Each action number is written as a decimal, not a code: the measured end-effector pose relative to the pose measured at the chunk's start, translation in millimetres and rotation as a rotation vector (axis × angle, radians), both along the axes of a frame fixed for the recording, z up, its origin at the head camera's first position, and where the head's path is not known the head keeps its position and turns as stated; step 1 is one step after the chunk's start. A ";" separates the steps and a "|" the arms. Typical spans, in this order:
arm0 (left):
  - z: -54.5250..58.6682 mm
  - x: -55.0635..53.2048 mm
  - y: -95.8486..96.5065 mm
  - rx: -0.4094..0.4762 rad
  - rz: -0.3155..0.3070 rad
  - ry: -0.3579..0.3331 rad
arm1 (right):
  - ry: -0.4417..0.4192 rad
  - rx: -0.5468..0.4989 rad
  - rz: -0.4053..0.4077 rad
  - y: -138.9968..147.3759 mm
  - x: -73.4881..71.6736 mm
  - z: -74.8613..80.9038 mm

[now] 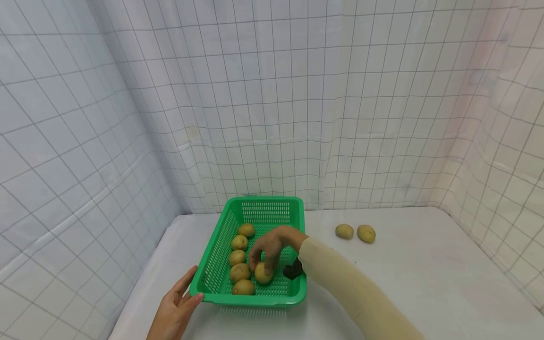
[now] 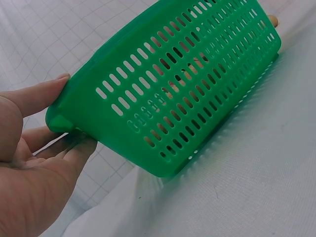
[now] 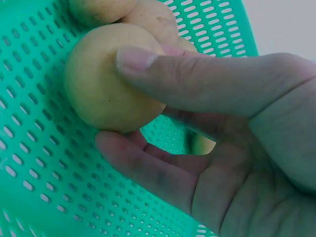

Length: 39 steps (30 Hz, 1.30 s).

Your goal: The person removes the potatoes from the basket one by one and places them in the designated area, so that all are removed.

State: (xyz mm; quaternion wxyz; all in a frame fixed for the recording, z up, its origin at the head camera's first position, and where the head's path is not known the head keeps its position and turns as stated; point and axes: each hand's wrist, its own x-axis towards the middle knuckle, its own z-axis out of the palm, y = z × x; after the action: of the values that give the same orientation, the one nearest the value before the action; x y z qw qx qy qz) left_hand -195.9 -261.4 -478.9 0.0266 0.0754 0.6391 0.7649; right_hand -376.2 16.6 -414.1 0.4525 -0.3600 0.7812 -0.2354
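Observation:
A green slotted plastic basket [image 1: 301,295] stands on the white table. My left hand [image 1: 174,307] grips its near left corner, thumb on the rim and fingers under it in the left wrist view, where the basket wall [image 2: 133,143] fills the middle. Inside the basket, my right hand [image 1: 272,245] holds a round yellow potato [image 3: 106,84] between thumb and fingers, low over the slotted floor. Several potatoes line the basket's left side in a row, among them a near one [image 1: 243,287] and a far one [image 1: 246,230]. The held potato is right beside this row.
Two more potatoes, one [image 1: 344,231] and another [image 1: 366,233], lie on the table [image 1: 403,274] to the right of the basket. White grid-patterned sheeting [image 1: 272,104] hangs behind and along both sides of the table.

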 end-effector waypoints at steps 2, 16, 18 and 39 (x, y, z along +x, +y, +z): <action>0.1 0.0 0.0 0.004 -0.004 0.003 | -0.004 -0.005 -0.005 1.5 0.6 4.7; -1.9 -0.2 -1.6 0.003 -0.019 0.006 | -0.013 -0.108 -0.005 16.1 -5.3 23.8; -1.8 0.0 -1.7 0.004 -0.018 0.006 | -0.012 -0.118 -0.012 18.0 -6.2 25.5; -1.1 -0.4 -1.2 -0.013 -0.021 0.017 | 0.059 -0.137 0.004 43.2 -6.5 50.5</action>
State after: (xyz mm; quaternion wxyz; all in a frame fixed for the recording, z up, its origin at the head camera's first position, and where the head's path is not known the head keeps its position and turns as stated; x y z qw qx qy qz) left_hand -196.3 -262.5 -480.0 0.0296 0.0884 0.6435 0.7597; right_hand -382.7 59.7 -363.6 0.4039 -0.3985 0.7756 -0.2767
